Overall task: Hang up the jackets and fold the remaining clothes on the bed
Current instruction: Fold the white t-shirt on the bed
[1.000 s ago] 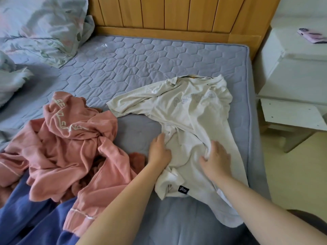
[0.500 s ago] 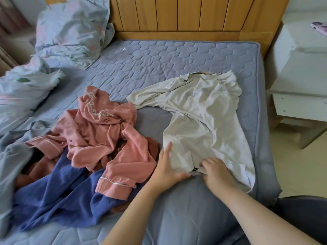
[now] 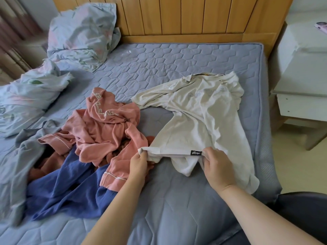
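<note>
A cream T-shirt (image 3: 198,112) lies spread on the right half of the quilted blue-grey bed (image 3: 177,59), collar toward the headboard. My left hand (image 3: 139,163) pinches the left corner of its bottom hem. My right hand (image 3: 216,165) grips the hem beside a small black label, and the hem is stretched taut and lifted slightly between both hands. Left of the shirt sits a crumpled pink garment (image 3: 104,124) with white piping and lettering. It lies on a dark blue garment (image 3: 60,188). A grey-blue garment (image 3: 19,160) lies at the far left.
Two floral pillows (image 3: 79,32) and bunched bedding (image 3: 30,92) fill the bed's far left. A wooden headboard (image 3: 177,15) runs along the back. A white nightstand (image 3: 304,71) stands right of the bed. A dark chair edge (image 3: 304,209) shows at the lower right.
Both hands slid from the shirt's middle down to its hem, took hold of it and pulled it straight. The camera view pulled back and left, showing more of the bed.
</note>
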